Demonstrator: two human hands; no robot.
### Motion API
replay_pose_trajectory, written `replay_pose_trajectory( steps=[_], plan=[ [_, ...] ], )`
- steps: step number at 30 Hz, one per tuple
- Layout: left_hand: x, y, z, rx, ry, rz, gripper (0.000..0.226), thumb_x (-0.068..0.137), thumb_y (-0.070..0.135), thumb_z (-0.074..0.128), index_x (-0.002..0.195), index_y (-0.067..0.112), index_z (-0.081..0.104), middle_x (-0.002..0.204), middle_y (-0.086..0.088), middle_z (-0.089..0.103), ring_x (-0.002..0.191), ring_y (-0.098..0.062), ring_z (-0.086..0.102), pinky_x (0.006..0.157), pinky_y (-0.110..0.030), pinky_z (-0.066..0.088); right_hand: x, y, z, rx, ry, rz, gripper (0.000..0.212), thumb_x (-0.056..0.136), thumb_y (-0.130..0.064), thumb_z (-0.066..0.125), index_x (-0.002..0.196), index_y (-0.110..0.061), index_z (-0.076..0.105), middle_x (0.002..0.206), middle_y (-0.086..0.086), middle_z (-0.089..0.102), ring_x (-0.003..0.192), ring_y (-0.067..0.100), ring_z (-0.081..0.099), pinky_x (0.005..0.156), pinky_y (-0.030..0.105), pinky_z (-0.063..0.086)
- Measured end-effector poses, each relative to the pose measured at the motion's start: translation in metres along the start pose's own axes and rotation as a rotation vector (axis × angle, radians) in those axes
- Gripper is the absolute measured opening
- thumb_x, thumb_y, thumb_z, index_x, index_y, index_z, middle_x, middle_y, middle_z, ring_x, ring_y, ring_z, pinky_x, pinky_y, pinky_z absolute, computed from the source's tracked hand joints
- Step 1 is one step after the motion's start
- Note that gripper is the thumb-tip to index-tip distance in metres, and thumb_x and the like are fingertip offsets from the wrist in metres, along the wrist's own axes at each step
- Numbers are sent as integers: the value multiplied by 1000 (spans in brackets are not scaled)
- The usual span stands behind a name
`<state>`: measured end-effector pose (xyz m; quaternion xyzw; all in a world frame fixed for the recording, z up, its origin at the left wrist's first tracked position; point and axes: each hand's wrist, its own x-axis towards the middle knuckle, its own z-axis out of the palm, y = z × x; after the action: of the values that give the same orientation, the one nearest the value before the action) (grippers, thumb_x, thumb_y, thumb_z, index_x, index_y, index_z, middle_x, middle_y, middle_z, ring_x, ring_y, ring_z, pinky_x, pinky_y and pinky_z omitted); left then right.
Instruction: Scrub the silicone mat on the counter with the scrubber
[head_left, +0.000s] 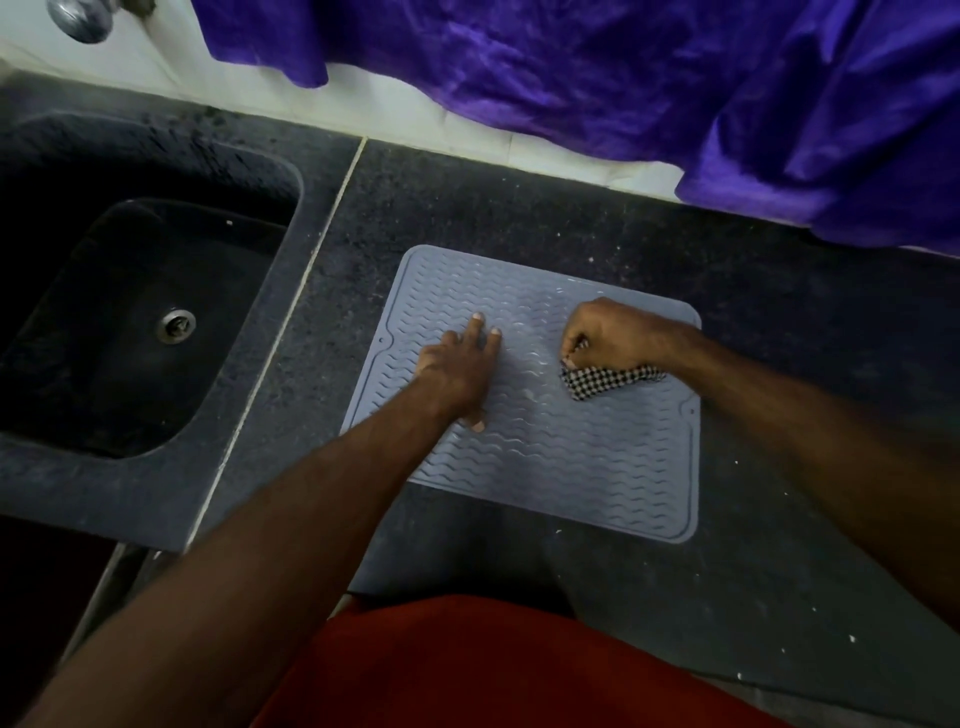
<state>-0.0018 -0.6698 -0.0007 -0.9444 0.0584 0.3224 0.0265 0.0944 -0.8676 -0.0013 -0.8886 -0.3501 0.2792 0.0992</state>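
Right hand (610, 335) clenched on the scrubber (605, 379), left hand (460, 371) flat on the silicone mat (545, 457).

The grey-blue silicone mat with wavy ridges lies flat on the dark speckled worktop (779, 545), near its middle and just right of the seam that borders the sink (130, 322). The left hand presses on the mat's left half with its grip released, fingers spread and pointing toward the back wall. The right hand's grip is closed around the checkered black-and-white scrubber, which touches the mat close to its right edge, toward the far right corner. The two hands are near each other but apart. A purple cloth (675, 78) hangs along the back edge of the worktop, and a red garment (493, 670) shows at the near edge.
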Motion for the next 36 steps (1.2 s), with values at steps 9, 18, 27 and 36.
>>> replay_pose_trajectory(
  steps=[9,18,27,36],
  plan=[
    [1,2,0,1,-11,-22,125,72,36,83,156,18,-8,162,-7,-18,147,-36,11,110,-51,32,32,-29,15,97,164,-77,10,81,-17,69,88,-17,76,90,-4,74,80,4,63,80,28,52],
    [-3,2,-2,-27,8,-5,124,73,32,84,156,16,-6,162,-10,-16,146,-38,12,111,-52,32,15,-19,5,80,172,39,8,82,-18,69,86,-17,75,89,-5,72,79,6,63,78,25,50],
    [-4,-2,-1,-48,-1,8,122,74,32,83,156,18,-7,162,-8,-17,147,-38,10,112,-52,30,-1,-6,23,-90,245,-2,13,90,-20,58,91,-18,71,97,1,61,92,18,57,77,29,44],
    [-15,-1,9,-76,97,6,115,77,32,80,156,20,-2,163,-8,-11,145,-38,17,110,-53,32,-49,13,41,-218,442,-130,66,86,-64,42,136,-22,48,140,5,43,126,22,41,104,41,33]
  ],
)
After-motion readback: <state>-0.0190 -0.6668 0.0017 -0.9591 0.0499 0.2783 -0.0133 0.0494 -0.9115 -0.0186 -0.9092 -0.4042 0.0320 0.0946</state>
